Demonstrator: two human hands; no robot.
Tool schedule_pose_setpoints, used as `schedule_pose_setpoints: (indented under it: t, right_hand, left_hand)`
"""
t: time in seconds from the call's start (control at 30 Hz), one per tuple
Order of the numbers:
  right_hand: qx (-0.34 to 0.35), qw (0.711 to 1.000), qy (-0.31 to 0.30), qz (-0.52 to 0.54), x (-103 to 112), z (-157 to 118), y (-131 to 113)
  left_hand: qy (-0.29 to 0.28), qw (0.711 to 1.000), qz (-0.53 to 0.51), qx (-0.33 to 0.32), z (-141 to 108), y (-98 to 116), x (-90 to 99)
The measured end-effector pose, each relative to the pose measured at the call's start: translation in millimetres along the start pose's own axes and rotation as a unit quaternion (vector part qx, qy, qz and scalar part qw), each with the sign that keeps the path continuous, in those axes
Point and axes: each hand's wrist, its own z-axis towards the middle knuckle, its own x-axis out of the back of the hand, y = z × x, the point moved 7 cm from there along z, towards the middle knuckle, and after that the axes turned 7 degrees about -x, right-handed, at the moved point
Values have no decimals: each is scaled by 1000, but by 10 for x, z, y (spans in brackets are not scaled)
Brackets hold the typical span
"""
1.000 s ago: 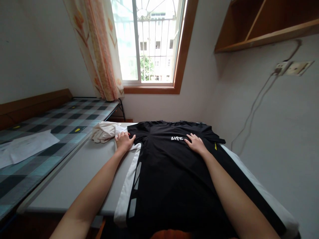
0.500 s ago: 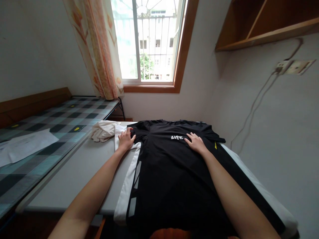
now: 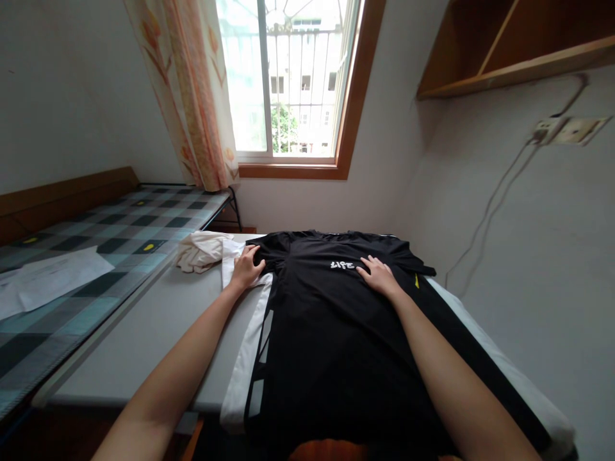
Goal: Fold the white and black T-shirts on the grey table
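Observation:
A black shirt (image 3: 336, 333) with white lettering and grey side patches lies spread over a white cloth (image 3: 236, 390) on a light grey table (image 3: 158, 339). At its left sleeve, my left hand (image 3: 247, 267) has fingers curled at the sleeve's edge, thumb apart; whether fabric is pinched is hard to make out. My right hand (image 3: 378, 275) rests on the upper part of the shirt, just right of the lettering, fingers spread and nothing held.
A crumpled cream cloth (image 3: 202, 251) lies left of the sleeve. The checked bed (image 3: 120, 230) at the left bears papers (image 3: 57, 278). Beyond are a curtain (image 3: 202, 96) and a window; a shelf (image 3: 509, 77) and a socket (image 3: 552, 130) are on the right wall.
My left hand has shifted slightly right, its fingers more curled at the sleeve. My right hand has stayed on the shirt.

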Motion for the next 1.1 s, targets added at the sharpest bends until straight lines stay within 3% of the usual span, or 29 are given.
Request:
schedule_pose_setpoints:
  t: [0.33,0.47,0.6,0.73,0.97,1.1]
  right_hand:
    - [-4,1000,-9,6,11,-11,-7]
    - [-2,1000,-10,6,12,-8,-8]
    - [-4,1000,-10,8,11,-10,-9]
    - [-4,1000,-4,9,18,-19,-12]
    - [-6,1000,-7,17,25,-25,-21]
    - [-12,1000,-5,17,28,-30,-27]
  left_hand:
    - [-32,992,61,110,-27,-101,22]
    - [-15,985,92,145,-60,-119,96]
    - [-3,991,100,88,-50,-40,81]
    - [-50,992,112,-7,-54,113,-34]
    - [-16,985,172,18,-69,210,24]
    - [-36,979,201,14,132,278,-5]
